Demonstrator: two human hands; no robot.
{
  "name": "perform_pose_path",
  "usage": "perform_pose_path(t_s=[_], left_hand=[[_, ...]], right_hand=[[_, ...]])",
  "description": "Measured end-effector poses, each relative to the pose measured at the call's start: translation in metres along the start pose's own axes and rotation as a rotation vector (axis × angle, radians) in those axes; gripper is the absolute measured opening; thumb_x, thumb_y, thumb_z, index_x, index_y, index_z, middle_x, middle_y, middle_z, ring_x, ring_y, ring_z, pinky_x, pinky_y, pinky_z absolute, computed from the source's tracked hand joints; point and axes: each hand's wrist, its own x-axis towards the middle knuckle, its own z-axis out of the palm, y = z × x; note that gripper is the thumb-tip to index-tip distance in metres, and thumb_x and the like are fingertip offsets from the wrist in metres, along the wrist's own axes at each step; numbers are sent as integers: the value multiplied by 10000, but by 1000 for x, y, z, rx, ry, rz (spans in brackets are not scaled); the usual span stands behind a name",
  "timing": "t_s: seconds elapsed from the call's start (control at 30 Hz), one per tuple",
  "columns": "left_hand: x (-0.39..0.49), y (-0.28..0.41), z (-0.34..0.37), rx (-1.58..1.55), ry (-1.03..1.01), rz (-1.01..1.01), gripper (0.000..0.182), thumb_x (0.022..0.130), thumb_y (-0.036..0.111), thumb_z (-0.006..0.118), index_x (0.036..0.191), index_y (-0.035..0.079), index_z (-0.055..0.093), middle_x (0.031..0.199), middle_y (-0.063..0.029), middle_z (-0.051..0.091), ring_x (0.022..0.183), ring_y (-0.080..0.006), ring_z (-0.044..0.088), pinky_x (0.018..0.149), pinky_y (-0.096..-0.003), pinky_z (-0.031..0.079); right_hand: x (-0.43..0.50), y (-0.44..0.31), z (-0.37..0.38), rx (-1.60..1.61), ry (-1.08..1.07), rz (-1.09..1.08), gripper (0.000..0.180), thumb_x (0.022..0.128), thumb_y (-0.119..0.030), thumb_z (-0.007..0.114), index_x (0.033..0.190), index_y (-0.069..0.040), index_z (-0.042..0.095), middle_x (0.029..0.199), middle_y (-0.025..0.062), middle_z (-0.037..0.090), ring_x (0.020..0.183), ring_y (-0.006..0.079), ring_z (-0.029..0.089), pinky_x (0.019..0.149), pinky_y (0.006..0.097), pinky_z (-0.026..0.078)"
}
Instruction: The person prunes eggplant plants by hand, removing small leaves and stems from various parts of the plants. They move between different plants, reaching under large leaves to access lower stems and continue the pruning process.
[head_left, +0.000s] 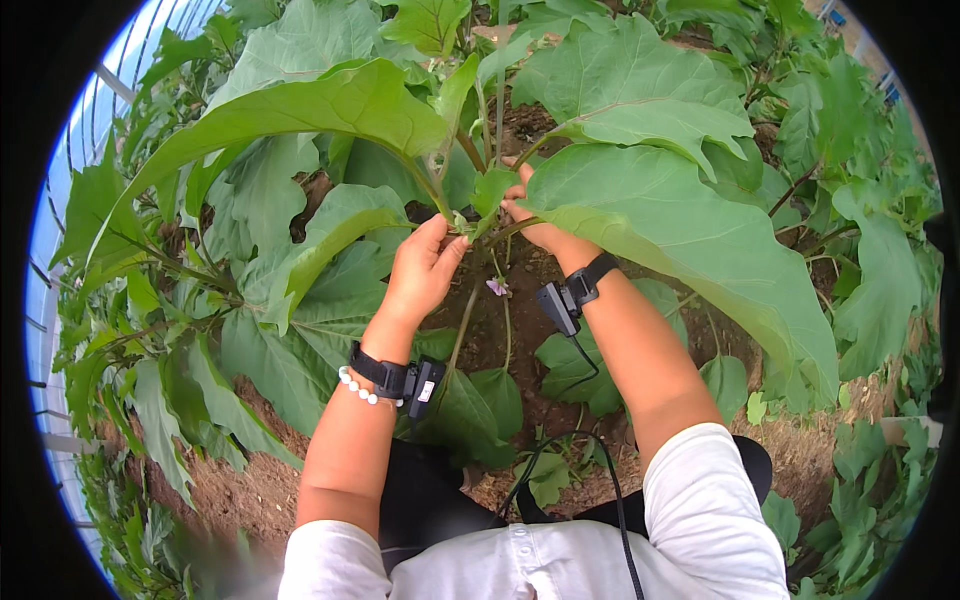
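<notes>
An eggplant plant with broad lobed leaves (675, 202) stands before me. The thumb and forefinger of my left hand (424, 262) pinch a small green shoot (460, 225) near the central stem. My right hand (536, 221) reaches in from the right, beside the stem and under a leaf stalk. Leaves partly cover its fingers, so whether they grip anything cannot be told. A pale purple flower (496, 286) hangs below and between both hands. Above them, a purplish branch (471, 150) rises among the leaf stalks.
A thin support string (501, 82) runs upward from the plant. Bare soil (480, 330) shows beneath it. More eggplant plants crowd both sides. Black wrist devices (424, 382) sit on both forearms, and a black cable (611, 472) loops across my lap. A greenhouse wall (56, 225) curves along the left.
</notes>
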Motion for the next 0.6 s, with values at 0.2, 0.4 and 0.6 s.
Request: perform_pose_path(t_s=[0.2,0.4,0.6], left_hand=[[3,1,2,76,9,67,174,851,130,609,855,-9,504,762,-127,562,679,-232,553,632,-328,450],[2,6,-1,105,11,-1,176,848,139,608,861,-4,506,796,-144,572,725,-287,580,651,-346,458],[2,7,-1,132,-14,29,180,847,131,609,854,-4,490,790,-147,569,723,-284,578,654,-339,457]], right_hand=[[-66,-3,-6,-1520,-49,346,474,810,1,539,1267,-85,441,974,157,654,877,330,616,735,402,473],[-118,-53,11,-1658,-935,751,458,746,-188,691,1190,-146,584,1027,84,661,994,286,596,833,398,465],[10,-61,9,-958,-173,215,186,885,-159,549,1033,-61,606,850,13,617,781,120,546,717,294,450]])
